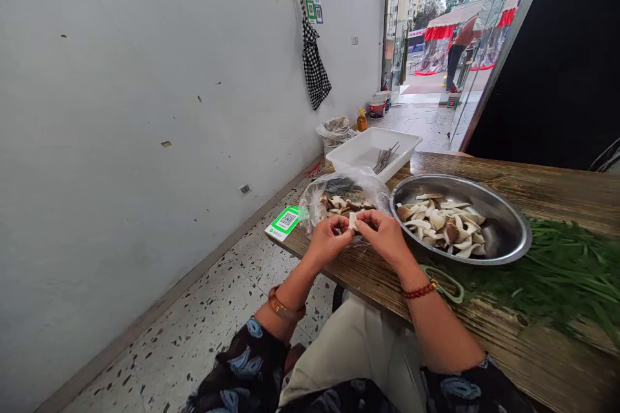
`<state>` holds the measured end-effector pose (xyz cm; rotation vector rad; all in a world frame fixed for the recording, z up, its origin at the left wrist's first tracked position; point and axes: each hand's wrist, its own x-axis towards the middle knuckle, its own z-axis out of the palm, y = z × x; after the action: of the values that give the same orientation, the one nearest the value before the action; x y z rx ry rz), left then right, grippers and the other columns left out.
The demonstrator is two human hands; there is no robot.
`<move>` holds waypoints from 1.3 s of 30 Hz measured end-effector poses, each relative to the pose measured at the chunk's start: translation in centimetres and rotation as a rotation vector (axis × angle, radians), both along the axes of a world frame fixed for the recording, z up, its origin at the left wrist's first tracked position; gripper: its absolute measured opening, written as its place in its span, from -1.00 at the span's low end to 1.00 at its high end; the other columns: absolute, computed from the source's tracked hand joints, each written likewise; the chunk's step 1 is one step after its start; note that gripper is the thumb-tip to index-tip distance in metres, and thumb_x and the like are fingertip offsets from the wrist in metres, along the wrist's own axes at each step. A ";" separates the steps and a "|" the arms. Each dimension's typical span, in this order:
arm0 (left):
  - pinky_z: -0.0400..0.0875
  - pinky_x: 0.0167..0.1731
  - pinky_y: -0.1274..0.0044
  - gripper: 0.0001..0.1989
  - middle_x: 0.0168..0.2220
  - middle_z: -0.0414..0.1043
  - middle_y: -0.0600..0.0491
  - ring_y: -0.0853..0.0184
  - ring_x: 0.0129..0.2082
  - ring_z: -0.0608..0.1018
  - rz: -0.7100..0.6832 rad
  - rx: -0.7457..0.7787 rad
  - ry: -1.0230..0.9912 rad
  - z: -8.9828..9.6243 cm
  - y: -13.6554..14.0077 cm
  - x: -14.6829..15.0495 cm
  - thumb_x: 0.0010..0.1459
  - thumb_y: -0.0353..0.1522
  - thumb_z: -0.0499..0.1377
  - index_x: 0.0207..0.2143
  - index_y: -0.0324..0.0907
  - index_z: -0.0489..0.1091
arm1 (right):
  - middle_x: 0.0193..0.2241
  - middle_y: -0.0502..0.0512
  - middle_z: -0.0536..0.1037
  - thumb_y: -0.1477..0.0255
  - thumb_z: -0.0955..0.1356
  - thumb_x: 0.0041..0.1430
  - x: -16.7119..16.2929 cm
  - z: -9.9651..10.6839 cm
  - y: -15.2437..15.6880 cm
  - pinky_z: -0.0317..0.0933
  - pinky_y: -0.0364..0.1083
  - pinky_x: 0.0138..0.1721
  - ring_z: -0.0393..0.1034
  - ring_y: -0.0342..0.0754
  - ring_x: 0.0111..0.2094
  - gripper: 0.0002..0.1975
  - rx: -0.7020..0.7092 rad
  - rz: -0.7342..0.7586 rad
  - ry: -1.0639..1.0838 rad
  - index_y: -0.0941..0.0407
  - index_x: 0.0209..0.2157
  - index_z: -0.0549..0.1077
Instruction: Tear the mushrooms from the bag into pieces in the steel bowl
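A pale piece of mushroom is pinched between my two hands, above the table's near edge. My left hand is closed on its left side, and my right hand grips it from the right. Just beyond my fingers lies an open clear plastic bag with brown and white mushrooms in it. To the right of my right hand stands a wide steel bowl holding a heap of torn mushroom pieces.
Green-handled scissors, partly hidden by my right forearm, lie near the bowl. Long green leaves cover the table's right side. Behind the bag is a white tray with thin metal skewers. A QR-code card sits at the left corner.
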<state>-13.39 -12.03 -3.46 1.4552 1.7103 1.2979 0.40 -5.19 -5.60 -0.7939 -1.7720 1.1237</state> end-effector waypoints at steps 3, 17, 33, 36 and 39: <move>0.15 -0.50 0.61 -0.87 -0.55 0.33 0.14 0.48 -0.55 0.30 0.061 0.038 -0.025 -0.2 0.4 0.3 -0.07 -0.35 0.19 -0.48 -0.25 0.39 | -0.33 0.08 0.59 0.37 0.33 0.08 0.0 0.1 -0.1 0.32 -0.06 -0.26 0.45 -0.05 -0.35 -0.79 0.088 0.047 0.005 0.13 -0.26 0.52; 0.13 -0.51 0.61 -0.95 -0.61 0.24 0.18 0.50 -0.57 0.26 0.051 0.069 -0.291 -0.5 1.3 1.4 -0.15 -0.43 0.12 -0.58 -0.24 0.29 | -0.39 0.09 0.60 0.49 0.29 -0.02 -0.4 -0.1 -0.7 0.31 -0.06 -0.29 0.44 -0.04 -0.41 -0.77 0.197 -0.130 -0.058 0.15 -0.30 0.53; 0.13 -0.50 0.61 -0.81 -0.57 0.28 0.15 0.48 -0.54 0.28 -0.062 0.002 -0.172 0.4 0.6 -0.6 -0.06 -0.28 0.20 -0.54 -0.23 0.31 | -0.40 0.07 0.60 0.38 0.33 0.02 0.0 -0.3 -0.1 0.28 -0.11 -0.38 0.40 -0.09 -0.45 -0.75 0.002 0.050 0.010 0.15 -0.27 0.56; 0.10 -0.53 0.62 -0.81 -0.62 0.23 0.18 0.49 -0.57 0.25 0.047 0.036 -0.064 0.6 0.5 -1.6 -0.06 -0.31 0.18 -0.60 -0.22 0.29 | -0.42 0.07 0.60 0.37 0.34 0.01 0.1 -0.4 0.2 0.28 -0.13 -0.41 0.41 -0.09 -0.46 -0.73 -0.104 0.048 0.100 0.17 -0.26 0.56; 0.16 -0.52 0.62 -0.80 -0.59 0.31 0.15 0.46 -0.55 0.32 0.127 0.054 -0.188 1.0 0.3 -1.8 -0.03 -0.26 0.18 -0.54 -0.23 0.35 | -0.35 0.09 0.61 0.36 0.35 0.02 0.0 -0.4 0.2 0.32 -0.10 -0.33 0.45 -0.07 -0.39 -0.72 -0.161 0.034 0.187 0.17 -0.23 0.55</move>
<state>-15.21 -11.70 -2.46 1.2272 1.6773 1.5082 0.40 -4.96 -5.95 -0.7294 -1.5594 1.3319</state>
